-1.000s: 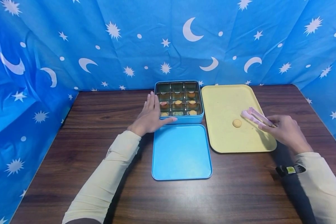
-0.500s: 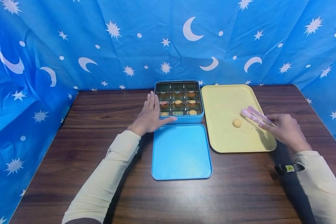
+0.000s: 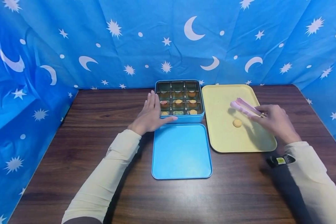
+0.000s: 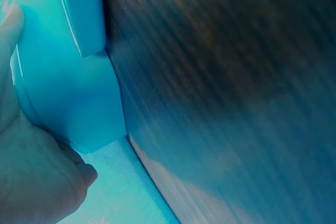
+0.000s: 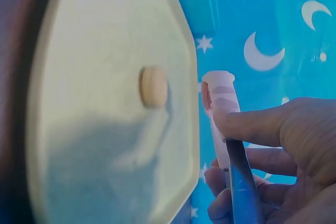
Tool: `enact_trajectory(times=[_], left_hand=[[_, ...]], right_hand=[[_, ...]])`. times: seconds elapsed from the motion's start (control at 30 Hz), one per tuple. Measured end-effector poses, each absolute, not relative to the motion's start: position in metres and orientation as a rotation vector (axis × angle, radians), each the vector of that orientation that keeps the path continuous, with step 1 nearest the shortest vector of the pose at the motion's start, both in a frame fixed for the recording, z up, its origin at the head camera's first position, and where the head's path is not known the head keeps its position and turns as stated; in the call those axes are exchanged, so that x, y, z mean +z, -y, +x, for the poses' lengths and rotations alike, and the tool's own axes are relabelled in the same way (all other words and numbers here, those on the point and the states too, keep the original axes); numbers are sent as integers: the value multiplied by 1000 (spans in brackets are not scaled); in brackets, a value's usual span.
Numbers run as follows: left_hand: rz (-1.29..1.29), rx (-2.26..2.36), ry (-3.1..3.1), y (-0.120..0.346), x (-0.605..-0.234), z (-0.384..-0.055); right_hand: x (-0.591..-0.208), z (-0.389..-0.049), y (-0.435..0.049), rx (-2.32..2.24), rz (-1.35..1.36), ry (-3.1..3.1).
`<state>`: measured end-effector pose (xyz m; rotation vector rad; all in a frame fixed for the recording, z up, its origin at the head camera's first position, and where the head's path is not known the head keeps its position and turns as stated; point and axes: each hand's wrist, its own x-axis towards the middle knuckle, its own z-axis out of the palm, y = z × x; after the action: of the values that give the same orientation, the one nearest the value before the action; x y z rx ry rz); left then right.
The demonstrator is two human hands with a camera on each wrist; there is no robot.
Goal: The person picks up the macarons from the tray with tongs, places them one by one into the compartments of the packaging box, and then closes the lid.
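My right grip (image 3: 277, 123) is curled round the empty pink tongs (image 3: 242, 109) above the yellow tray (image 3: 219, 105), with the round biscuit (image 3: 237, 123) lying there to my fingers' left, while my farther left hand (image 3: 148, 117) lies outspread at the tin (image 3: 189, 119).

Head view: widest and farthest back, facing forward and down over the table (image 3: 182, 199) to the starry cloth (image 3: 145, 18), my left hand (image 3: 147, 117) and right hand (image 3: 277, 123) both inside it. Left-wrist view: very near, turned on its side, facing the wall of the blue tin (image 4: 79, 106), which the head view shares. Right-wrist view: near, also sideways, looking across the yellow tray (image 5: 94, 40) towards the cloth, sharing biscuit (image 5: 154, 87) and tongs (image 5: 242, 182) with the head view.
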<state>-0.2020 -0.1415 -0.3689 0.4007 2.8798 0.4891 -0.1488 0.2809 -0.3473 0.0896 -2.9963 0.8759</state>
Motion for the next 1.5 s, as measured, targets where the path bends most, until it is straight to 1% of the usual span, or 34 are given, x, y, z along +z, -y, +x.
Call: enact_trajectory(times=[0.47, 1.07, 1.5], left_hand=[[406, 496, -2881, 142, -369, -203], [415, 492, -2883, 143, -368, -202], [411, 495, -2890, 141, -367, -201]], right_hand=[[-326, -174, -229, 956, 153, 2970], [-327, -213, -164, 1102, 176, 2969], [-329, -232, -127, 1117, 171, 2987]])
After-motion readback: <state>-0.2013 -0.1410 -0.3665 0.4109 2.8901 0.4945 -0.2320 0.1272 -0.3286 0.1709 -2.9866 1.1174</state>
